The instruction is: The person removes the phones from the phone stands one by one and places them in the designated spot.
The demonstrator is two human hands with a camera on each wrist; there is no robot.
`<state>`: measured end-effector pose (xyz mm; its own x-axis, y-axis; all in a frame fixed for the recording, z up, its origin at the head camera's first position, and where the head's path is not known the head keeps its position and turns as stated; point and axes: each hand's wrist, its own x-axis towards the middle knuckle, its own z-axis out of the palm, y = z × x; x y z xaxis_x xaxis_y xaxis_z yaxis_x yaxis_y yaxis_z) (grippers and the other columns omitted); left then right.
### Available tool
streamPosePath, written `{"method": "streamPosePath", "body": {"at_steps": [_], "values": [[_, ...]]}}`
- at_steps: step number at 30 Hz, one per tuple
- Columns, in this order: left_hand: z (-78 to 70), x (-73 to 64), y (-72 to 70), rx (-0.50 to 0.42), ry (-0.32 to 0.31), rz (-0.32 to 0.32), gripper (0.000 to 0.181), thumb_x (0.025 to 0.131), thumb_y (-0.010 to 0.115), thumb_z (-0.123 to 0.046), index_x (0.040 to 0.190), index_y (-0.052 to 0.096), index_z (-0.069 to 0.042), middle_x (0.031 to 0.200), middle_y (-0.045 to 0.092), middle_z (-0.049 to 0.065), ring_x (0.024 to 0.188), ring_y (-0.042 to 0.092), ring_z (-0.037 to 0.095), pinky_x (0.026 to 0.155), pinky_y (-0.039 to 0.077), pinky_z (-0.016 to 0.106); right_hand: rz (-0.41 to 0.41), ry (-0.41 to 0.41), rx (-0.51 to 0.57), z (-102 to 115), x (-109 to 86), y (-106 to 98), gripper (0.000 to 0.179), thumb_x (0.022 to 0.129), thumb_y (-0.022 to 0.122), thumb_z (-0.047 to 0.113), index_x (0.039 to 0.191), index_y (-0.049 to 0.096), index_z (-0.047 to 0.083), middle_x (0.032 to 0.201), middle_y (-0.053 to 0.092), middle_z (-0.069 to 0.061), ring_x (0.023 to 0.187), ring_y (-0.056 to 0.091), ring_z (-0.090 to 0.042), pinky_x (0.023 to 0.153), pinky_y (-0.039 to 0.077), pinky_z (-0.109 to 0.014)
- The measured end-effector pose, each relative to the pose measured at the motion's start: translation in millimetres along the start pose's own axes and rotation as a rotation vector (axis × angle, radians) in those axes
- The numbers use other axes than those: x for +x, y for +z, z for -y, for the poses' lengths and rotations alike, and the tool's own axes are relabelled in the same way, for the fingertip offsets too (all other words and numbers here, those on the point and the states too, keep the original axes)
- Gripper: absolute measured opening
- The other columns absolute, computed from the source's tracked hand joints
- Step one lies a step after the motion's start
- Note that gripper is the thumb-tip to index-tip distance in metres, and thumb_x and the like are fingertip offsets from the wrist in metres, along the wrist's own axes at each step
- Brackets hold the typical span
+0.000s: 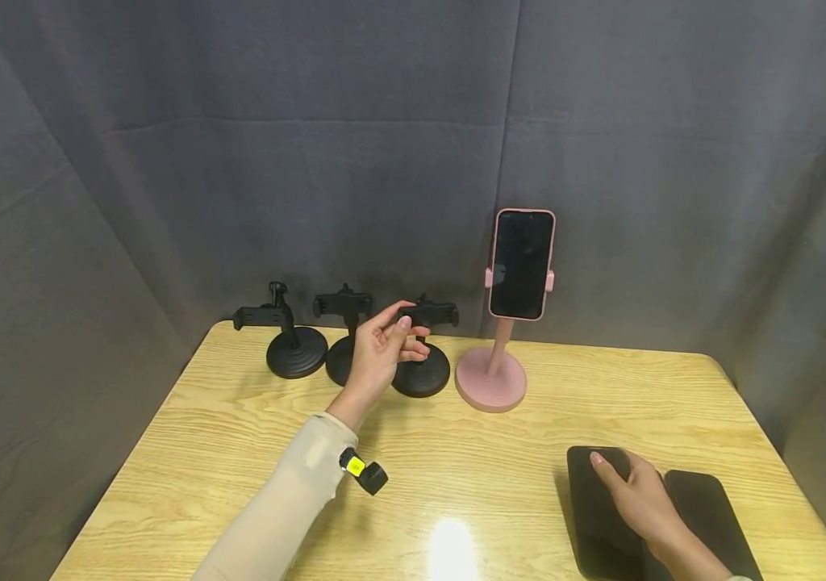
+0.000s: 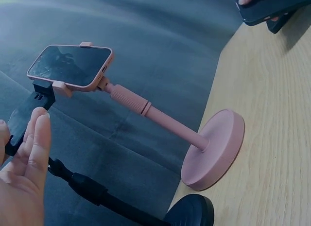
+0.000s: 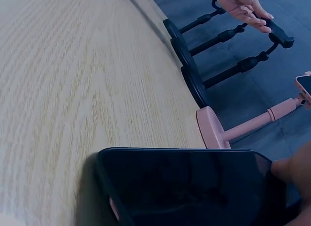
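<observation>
My left hand (image 1: 384,351) pinches the left end of the black holder (image 1: 438,314) on a phone stand, thumb in front, other fingers about its edge. That stand's round black base (image 1: 422,378) rests on the table. In the left wrist view the holder (image 2: 28,112) is tilted, with a fingertip along it. My right hand (image 1: 644,502) grips a black phone (image 1: 597,520), thumb over the screen's upper edge. In the right wrist view this phone (image 3: 189,184) is raised off the wood, a shadow below it. A second dark phone (image 1: 707,516) lies to the right of that hand.
A pink stand (image 1: 491,386) holds a pink-cased phone (image 1: 522,262) upright, right of the black stand. Two more black stands, one at far left (image 1: 297,353) and one (image 1: 341,359) partly behind my left hand, line the table's back edge. Grey curtain (image 1: 311,161) hangs behind.
</observation>
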<state>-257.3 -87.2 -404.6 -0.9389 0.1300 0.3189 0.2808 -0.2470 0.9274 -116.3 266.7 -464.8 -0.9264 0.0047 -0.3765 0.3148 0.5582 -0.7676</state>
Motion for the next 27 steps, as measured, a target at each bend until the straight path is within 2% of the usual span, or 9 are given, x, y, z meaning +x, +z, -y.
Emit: {"method": "streamPosePath", "body": {"at_steps": [12,14,17,24,27], "values": [[-0.1,-1.0,0.8,0.006,0.004,-0.018,0.031,0.106,0.050,-0.009,0.134,0.055,0.005,0.092,0.075,0.013,0.064,0.071,0.007,0.066,0.063,0.024,0.047,-0.021,-0.023,-4.3,5.6,-1.5,0.086,0.110,0.035,0.044,0.150,-0.005,-0.022,0.156,-0.012,-0.047,0.140,-0.007,-0.072,0.110,0.009,-0.082],[-0.4,-1.1,1.3,0.011,0.008,-0.019,0.032,0.107,0.050,-0.010,0.134,0.055,0.005,0.093,0.074,0.017,0.064,0.071,0.007,0.065,0.063,0.024,0.041,-0.024,-0.038,-5.6,6.8,-1.7,0.087,0.110,0.035,0.045,0.149,-0.003,-0.022,0.156,-0.010,-0.048,0.140,-0.005,-0.071,0.111,0.010,-0.082],[-0.3,-1.2,1.4,0.025,0.014,-0.017,0.033,0.107,0.049,-0.012,0.136,0.054,0.005,0.099,0.070,0.033,0.063,0.071,0.006,0.065,0.062,0.023,0.030,-0.035,-0.073,-6.8,8.9,-1.5,0.086,0.110,0.036,0.045,0.149,0.000,-0.023,0.156,-0.005,-0.049,0.141,-0.001,-0.071,0.112,0.013,-0.080],[0.4,-1.5,1.2,0.033,0.024,-0.012,0.033,0.107,0.050,-0.013,0.136,0.054,0.003,0.095,0.074,0.021,0.063,0.071,0.007,0.065,0.063,0.024,-0.016,-0.095,-0.186,-10.5,13.5,-0.9,0.077,0.109,0.044,0.038,0.148,0.015,-0.021,0.154,0.011,-0.049,0.140,0.012,-0.071,0.109,0.024,-0.080],[1.0,-1.6,2.2,0.040,0.028,-0.019,0.034,0.107,0.050,-0.013,0.137,0.054,0.004,0.102,0.069,0.036,0.063,0.071,0.006,0.065,0.063,0.024,-0.043,-0.119,-0.226,-11.5,14.9,0.0,0.071,0.108,0.047,0.036,0.146,0.024,-0.019,0.153,0.018,-0.049,0.138,0.017,-0.071,0.106,0.029,-0.080]]}}
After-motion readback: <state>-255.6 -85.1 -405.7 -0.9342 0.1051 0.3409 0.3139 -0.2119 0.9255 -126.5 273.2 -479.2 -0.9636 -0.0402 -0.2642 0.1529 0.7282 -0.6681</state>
